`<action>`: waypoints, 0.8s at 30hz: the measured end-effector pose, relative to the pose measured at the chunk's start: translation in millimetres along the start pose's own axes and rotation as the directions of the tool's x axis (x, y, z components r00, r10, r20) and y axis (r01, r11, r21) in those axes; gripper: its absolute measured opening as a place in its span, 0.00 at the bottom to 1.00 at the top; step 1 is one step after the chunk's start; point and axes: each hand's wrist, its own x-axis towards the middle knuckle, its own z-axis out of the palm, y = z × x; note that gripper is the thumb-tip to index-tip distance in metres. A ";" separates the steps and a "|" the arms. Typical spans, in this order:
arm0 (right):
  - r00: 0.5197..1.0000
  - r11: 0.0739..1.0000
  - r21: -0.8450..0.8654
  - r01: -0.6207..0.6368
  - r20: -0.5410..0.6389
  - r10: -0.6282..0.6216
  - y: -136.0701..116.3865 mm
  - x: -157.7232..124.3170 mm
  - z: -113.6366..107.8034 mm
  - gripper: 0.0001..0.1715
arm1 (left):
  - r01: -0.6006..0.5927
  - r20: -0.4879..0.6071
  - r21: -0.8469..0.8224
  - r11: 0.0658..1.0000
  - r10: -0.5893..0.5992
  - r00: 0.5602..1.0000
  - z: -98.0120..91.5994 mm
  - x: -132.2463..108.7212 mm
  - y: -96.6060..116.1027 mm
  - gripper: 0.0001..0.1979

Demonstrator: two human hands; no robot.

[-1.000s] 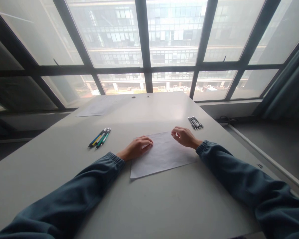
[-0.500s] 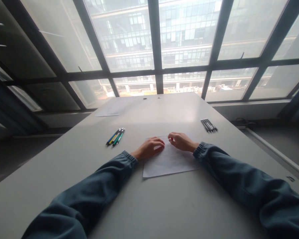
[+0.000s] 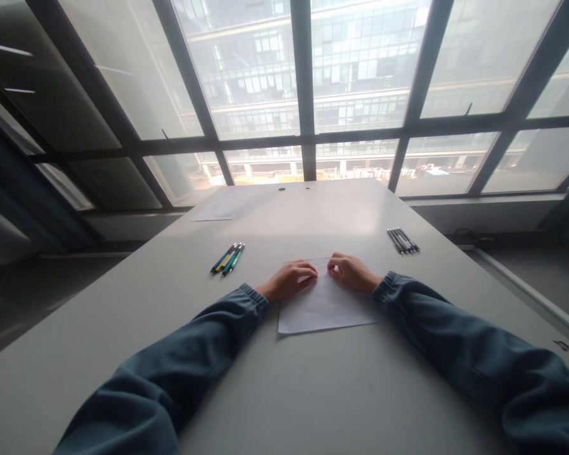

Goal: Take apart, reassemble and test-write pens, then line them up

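Observation:
A white sheet of paper (image 3: 329,309) lies on the white table in front of me. My left hand (image 3: 291,278) rests over its left part, fingers bent and drawn in toward the thumb. Facing it, my right hand (image 3: 351,272) is at the sheet's upper right, its fingers curled to the thumb. The fingertips of both hands are close together, with a small gap between the hands. What either hand holds, if anything, is too small to make out.
Left of the paper lies a bunch of coloured pens (image 3: 228,258). A row of dark pens (image 3: 403,241) is at the right. More paper (image 3: 218,208) lies at the far left. A small dark item (image 3: 561,345) sits near the right edge. Windows (image 3: 355,76) stand beyond the table (image 3: 275,392).
The whole view has shifted slightly, so everything appears a little further right. My right hand's fingers look more tightly curled. Both hands stay over the paper.

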 end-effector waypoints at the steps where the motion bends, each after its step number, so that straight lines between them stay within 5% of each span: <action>1: 1.000 1.000 0.002 -0.002 -0.001 0.002 0.0 0.1 0.2 0.07 | 0.002 0.001 0.005 1.000 -0.002 1.000 0.0 -0.3 -0.3 0.10; 12: 0.999 0.999 0.043 -0.033 0.011 0.033 -1.6 1.3 3.0 0.07 | 0.028 -0.028 0.069 0.997 -0.027 0.999 0.0 -5.7 -5.8 0.09; 18: 1.000 0.997 0.068 -0.020 0.002 0.020 -0.2 0.8 5.9 0.07 | 0.142 -0.063 0.259 0.955 -0.130 0.990 -9.1 -8.9 -8.4 0.09; 21: 1.000 0.997 0.075 -0.011 -0.003 0.011 1.1 0.4 8.8 0.08 | 0.301 -0.125 0.424 0.854 -0.274 0.954 -26.6 -9.0 -12.5 0.12; 24: 1.000 0.997 0.078 -0.004 -0.001 0.004 1.1 0.2 10.7 0.08 | 0.504 -0.212 0.510 0.697 -0.465 0.859 -54.4 -11.3 -25.0 0.12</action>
